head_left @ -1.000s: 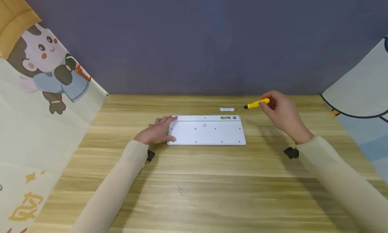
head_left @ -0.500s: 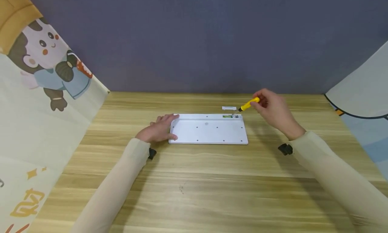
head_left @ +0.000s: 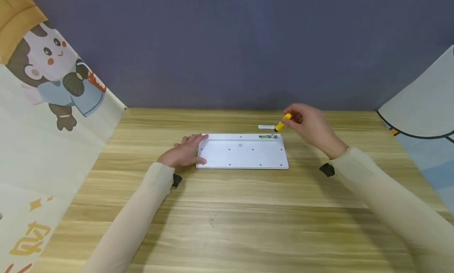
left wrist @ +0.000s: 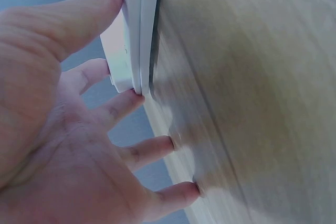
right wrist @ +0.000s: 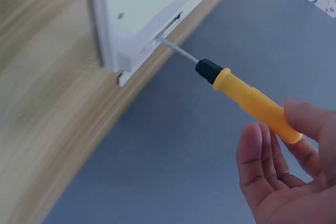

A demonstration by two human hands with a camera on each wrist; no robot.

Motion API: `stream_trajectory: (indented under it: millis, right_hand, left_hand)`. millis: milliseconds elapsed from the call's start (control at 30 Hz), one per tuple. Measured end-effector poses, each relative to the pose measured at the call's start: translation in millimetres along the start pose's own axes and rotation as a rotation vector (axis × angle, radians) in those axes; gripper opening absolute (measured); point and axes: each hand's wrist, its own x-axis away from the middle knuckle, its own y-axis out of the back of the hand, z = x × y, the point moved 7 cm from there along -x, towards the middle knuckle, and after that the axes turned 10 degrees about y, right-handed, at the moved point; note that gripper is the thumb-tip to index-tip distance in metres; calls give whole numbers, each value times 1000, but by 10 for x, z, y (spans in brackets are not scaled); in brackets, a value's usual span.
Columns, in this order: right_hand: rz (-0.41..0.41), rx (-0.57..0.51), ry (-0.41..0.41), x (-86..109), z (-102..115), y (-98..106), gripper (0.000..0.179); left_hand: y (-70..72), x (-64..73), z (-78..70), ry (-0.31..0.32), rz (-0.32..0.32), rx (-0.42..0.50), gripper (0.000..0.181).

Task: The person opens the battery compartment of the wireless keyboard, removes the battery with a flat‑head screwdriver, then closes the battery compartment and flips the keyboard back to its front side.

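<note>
A white keyboard [head_left: 244,154] lies on the table with its screw-dotted underside up. Near its far right corner an uncovered slot shows a green battery [head_left: 264,137]. My left hand [head_left: 184,151] rests at the keyboard's left end; its thumb [left wrist: 102,1] and two fingers touch the edge, and the other fingertips meet the table. With my right hand [head_left: 312,127] I pinch the yellow handle of a screwdriver [right wrist: 252,100] near its end. The screwdriver's tip reaches into the slot's right end, beside the battery. Its exact contact is too small to tell.
A small white battery cover [head_left: 266,127] lies just behind the keyboard. The wooden table [head_left: 227,217] ends at a dark wall [head_left: 227,48] at the back. Cartoon-printed panels [head_left: 35,146] flank the sides.
My right hand has moved left with the screwdriver, whose tip went from beside the battery cover into the slot, and the handle has become steeper. My left hand has stayed in place.
</note>
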Motion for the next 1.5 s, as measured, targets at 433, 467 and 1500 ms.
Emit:
stream_trajectory:
  millis: [433,467,1500]
  right_hand:
    - [49,-26,7,-279,82,-49,17]
    - [48,-22,-5,-293,64,-34,17]
    - [305,-65,-141,197,-1055,-153,42]
  left_hand:
    - [-2,7,-58,-16,-9,15,86]
    - [1,10,-58,-15,-10,14,86]
    - [30,27,-20,-4,0,0,86]
